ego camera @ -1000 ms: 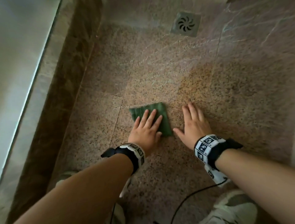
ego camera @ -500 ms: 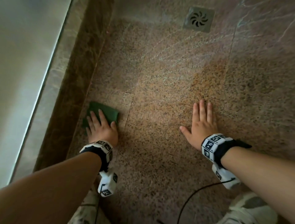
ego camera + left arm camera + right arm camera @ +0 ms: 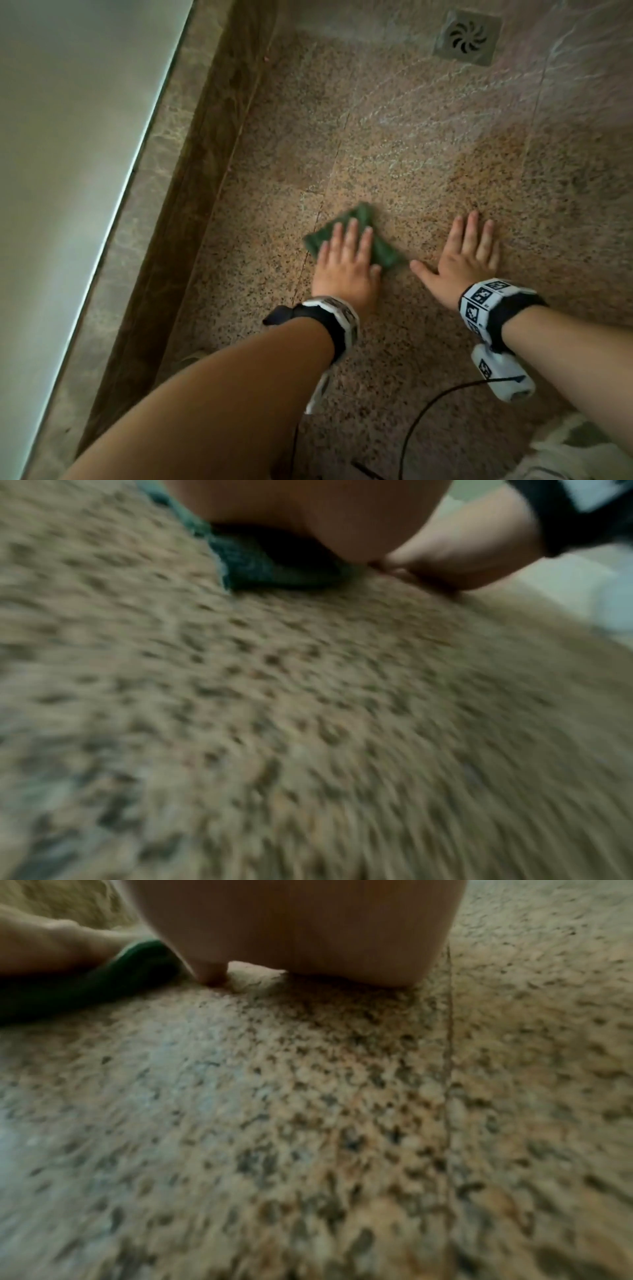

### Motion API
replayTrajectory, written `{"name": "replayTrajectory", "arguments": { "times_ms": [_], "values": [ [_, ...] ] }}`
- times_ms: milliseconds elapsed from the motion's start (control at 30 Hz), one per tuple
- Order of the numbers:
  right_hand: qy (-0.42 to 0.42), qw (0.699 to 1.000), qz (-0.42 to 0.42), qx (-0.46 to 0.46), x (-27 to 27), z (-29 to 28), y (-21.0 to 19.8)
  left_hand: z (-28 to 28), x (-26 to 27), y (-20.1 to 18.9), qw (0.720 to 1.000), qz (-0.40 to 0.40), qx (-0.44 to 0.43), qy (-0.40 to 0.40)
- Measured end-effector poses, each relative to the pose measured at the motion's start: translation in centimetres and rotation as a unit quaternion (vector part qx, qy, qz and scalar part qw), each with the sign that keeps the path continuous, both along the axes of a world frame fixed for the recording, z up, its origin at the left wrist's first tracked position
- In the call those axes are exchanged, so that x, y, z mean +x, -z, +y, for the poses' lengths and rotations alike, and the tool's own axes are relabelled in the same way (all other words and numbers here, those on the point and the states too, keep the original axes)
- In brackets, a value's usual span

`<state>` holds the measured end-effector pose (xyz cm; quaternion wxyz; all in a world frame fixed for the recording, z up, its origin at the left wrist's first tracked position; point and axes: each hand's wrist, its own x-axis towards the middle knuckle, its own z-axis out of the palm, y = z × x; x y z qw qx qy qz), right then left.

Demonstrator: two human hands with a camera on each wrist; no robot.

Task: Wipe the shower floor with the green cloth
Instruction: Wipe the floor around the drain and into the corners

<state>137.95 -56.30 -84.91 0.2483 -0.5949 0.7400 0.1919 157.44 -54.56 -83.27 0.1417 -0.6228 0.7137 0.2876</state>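
The folded green cloth (image 3: 363, 219) lies flat on the speckled granite shower floor (image 3: 428, 144), near the middle of the head view. My left hand (image 3: 346, 253) presses down on it with straight fingers, covering most of it. The cloth (image 3: 260, 566) shows blurred under my palm in the left wrist view. My right hand (image 3: 466, 250) lies flat on the bare floor just right of the cloth, fingers spread, thumb pointing at the cloth's corner. The cloth's edge (image 3: 103, 980) appears at the left of the right wrist view.
A square metal drain (image 3: 467, 36) sits at the far end of the floor. A dark stone curb (image 3: 205, 178) runs along the left, with a pale glass panel (image 3: 68, 137) beyond it. A black cable (image 3: 428, 407) trails near my right wrist.
My left hand has slid the cloth from the curb at the left back rightward to beside my right hand. The right hand has stayed planted.
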Motion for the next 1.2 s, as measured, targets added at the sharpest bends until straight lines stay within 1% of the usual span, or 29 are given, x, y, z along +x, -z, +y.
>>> {"name": "replayTrajectory", "arguments": {
  "times_ms": [67,100,133,200,267,367,467,500,533,567,633,667,700,767,800,867,900,967,1033,1067,1100,1200],
  "values": [
    [0.001,1.000,0.002,0.011,-0.1,0.0,0.1,-2.5,3.2,-0.2,0.992,-0.013,-0.037,-0.124],
    [0.003,1.000,0.003,0.015,-0.1,0.0,0.0,-3.5,4.8,-0.4,0.985,-0.012,-0.056,-0.162],
    [0.002,1.000,0.002,0.018,0.0,0.0,-0.1,-4.2,6.3,-0.8,0.981,-0.009,-0.075,-0.180],
    [0.001,1.000,0.002,0.019,0.0,0.0,-0.2,-4.9,8.5,-1.2,0.979,-0.009,-0.107,-0.175],
    [0.002,1.000,0.003,0.016,0.0,0.0,-0.1,-4.7,9.0,-1.3,0.983,-0.016,-0.114,-0.142],
    [0.003,1.000,0.002,0.013,0.0,0.1,0.0,-3.9,7.3,-0.1,0.992,-0.020,-0.089,-0.084],
    [0.002,1.000,0.000,0.021,0.0,-0.1,0.1,-3.5,5.4,0.9,0.995,-0.042,-0.050,-0.073],
    [0.001,1.000,-0.001,0.022,0.0,-0.1,0.1,-3.3,4.6,0.8,0.996,-0.043,-0.046,-0.057],
    [0.000,1.000,-0.001,0.023,0.0,-0.1,0.0,-2.9,3.7,0.5,0.999,-0.032,-0.040,-0.019],
    [0.001,1.000,-0.002,0.024,0.0,-0.1,-0.1,-2.4,2.5,0.2,0.999,-0.009,-0.030,0.040],
    [0.005,1.000,-0.003,0.018,0.0,-0.1,-0.2,-1.1,-0.3,-0.2,0.984,0.037,0.004,0.176],
    [0.006,1.000,-0.003,0.018,0.0,-0.1,-0.2,-0.6,-1.4,-0.2,0.975,0.055,0.019,0.217],
    [0.006,1.000,-0.003,0.020,0.1,-0.1,-0.3,-0.4,-2.1,-0.1,0.972,0.068,0.026,0.222],
    [0.008,1.000,-0.005,0.020,0.1,-0.2,-0.3,-1.1,-2.0,0.3,0.981,0.083,0.006,0.174],
    [0.008,1.000,-0.003,0.023,0.1,-0.2,-0.4,-1.9,-1.4,0.5,0.988,0.076,-0.012,0.131],
    [0.003,0.999,-0.001,0.041,0.0,-0.3,-0.5,-3.9,0.8,1.1,0.998,0.035,-0.050,0.000],
    [0.002,0.999,-0.001,0.050,0.0,-0.4,-0.6,-5.0,2.2,1.4,0.995,0.011,-0.067,-0.078],
    [0.002,0.998,-0.003,0.059,0.0,-0.4,-0.9,-6.6,5.6,1.9,0.973,-0.028,-0.089,-0.212],
    [0.005,0.998,-0.002,0.059,0.2,-0.4,-1.0,-7.1,9.0,2.2,0.947,-0.059,-0.104,-0.299],
    [0.006,0.998,-0.002,0.058,0.2,-0.5,-0.9,-7.1,10.3,2.2,0.938,-0.068,-0.111,-0.321],
    [0.009,0.998,-0.003,0.061,0.2,-0.5,-1.0,-6.9,11.2,2.2,0.936,-0.071,-0.114,-0.326],
    [0.010,0.998,-0.005,0.067,0.2,-0.4,-1.1,-6.0,11.3,2.3,0.952,-0.076,-0.109,-0.277]
  ]
}}
